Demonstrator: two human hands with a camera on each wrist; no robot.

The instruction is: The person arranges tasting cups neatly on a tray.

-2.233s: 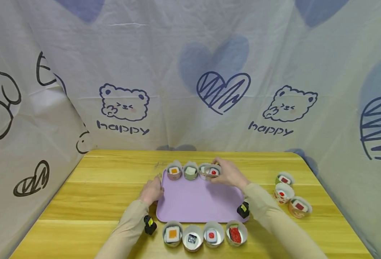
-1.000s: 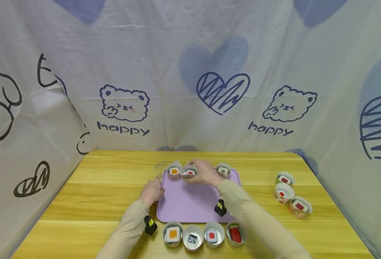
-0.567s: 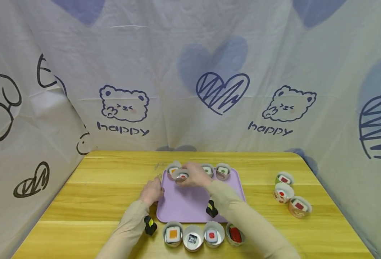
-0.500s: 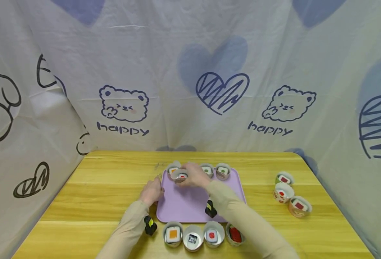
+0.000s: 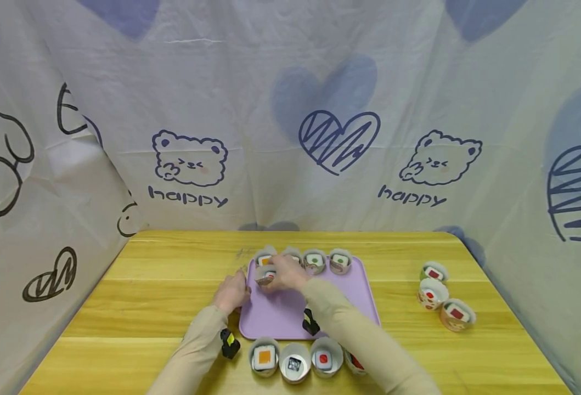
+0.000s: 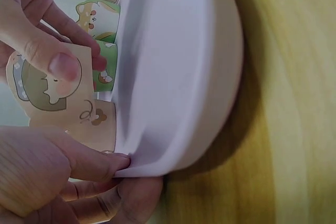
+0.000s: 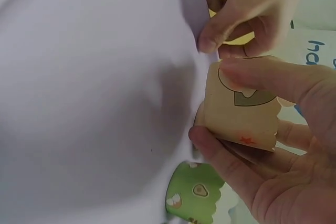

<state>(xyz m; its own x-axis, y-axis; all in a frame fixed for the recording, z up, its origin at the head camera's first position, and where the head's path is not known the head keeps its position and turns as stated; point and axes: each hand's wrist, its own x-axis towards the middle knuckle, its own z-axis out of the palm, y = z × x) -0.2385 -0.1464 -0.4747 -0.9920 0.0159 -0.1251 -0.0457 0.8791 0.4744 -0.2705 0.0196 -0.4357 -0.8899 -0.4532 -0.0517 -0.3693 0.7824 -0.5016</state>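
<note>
At the left side of the lilac tray (image 5: 275, 321), my left hand (image 5: 232, 293) pinches the rim, thumb inside and fingers beneath. My right hand (image 5: 287, 272) grips a beige paper cup (image 5: 263, 277) by its sides; a white piece with a red dot sits inside. The right wrist view shows this beige cup (image 7: 239, 111) held between thumb and fingers, slightly tilted. It is in front of a cup with an orange-topped piece (image 5: 264, 259), partly hiding it. Further right along the tray's back edge stand more cups: one half covered by my hand, then two with green-dotted pieces (image 5: 314, 261).
In front of the tray is a row of cups (image 5: 295, 365) with toy sushi pieces; my right sleeve covers part of the rightmost. Three more cups (image 5: 432, 296) stand on the wooden table (image 5: 162, 280) at right. A printed cloth (image 5: 265, 181) hangs behind.
My right hand has carried the red-dot cup leftward along the back row, then a little toward the front, uncovering the cups on the right. My left hand has stayed at the tray's rim.
</note>
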